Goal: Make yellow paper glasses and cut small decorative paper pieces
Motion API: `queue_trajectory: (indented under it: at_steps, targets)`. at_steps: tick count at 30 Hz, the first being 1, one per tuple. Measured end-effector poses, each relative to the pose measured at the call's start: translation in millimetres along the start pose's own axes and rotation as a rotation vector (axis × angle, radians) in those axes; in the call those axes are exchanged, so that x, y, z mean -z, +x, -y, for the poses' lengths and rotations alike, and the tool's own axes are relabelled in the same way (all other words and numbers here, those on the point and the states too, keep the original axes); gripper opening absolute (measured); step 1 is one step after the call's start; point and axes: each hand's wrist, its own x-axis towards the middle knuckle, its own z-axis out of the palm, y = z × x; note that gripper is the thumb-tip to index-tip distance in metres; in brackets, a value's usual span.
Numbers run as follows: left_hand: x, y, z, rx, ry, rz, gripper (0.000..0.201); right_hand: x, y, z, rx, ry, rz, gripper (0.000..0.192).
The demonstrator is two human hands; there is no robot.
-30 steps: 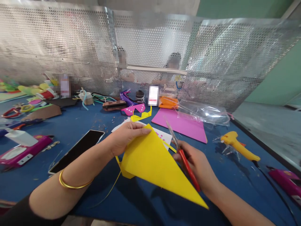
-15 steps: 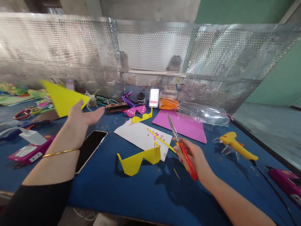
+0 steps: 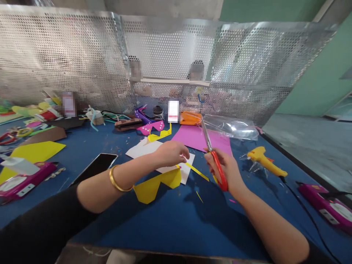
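Observation:
My right hand [image 3: 224, 168] is wrapped round the red handles of a pair of scissors [image 3: 217, 161], whose blades point up and away from me. My left hand [image 3: 173, 153] hangs over the white paper [image 3: 143, 148], fingers bent and apart, nothing visible in them. Just right of it lies a narrow yellow strip [image 3: 198, 171]. Below that hand is a yellow paper glasses shape [image 3: 150, 189], partly behind my wrist. The small pink squares on the white paper are mostly hidden by the hand.
Yellow paper [image 3: 41, 151] lies at the left beside a magenta power strip [image 3: 33, 183]. A phone [image 3: 95, 168] is under my left forearm. Farther back are pink paper glasses [image 3: 151, 127], yellow ones [image 3: 161, 135] and a pink sheet [image 3: 189, 137]. A yellow glue gun [image 3: 266, 161] lies right.
My left hand has let go of the yellow paper, which now lies at the left, and has swung right over the white paper. The scissors stay in my right hand.

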Motion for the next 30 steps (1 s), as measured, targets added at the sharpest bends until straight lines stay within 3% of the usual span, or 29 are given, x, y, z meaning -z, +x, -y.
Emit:
queue_trajectory:
  at_steps: [6,13,19,25,30]
  targets:
    - [-27.9,38,-10,-0.191,0.213,0.258,0.019,2,5,-3,0.027,0.009,-0.01,0.053]
    - [-44.5,46,-11,-0.264,0.289,0.275,0.009,1,4,-1,0.033,0.025,0.006,0.049]
    - [-23.6,42,-17,-0.212,0.208,0.197,0.003,1,5,5,0.01,0.103,-0.107,0.054]
    - [10.7,34,-20,-0.12,0.02,-0.005,0.016,3,10,6,-0.026,0.226,-0.258,0.055]
    - [27.5,13,-20,-0.006,-0.143,-0.15,0.017,6,10,13,-0.058,0.269,-0.238,0.049]
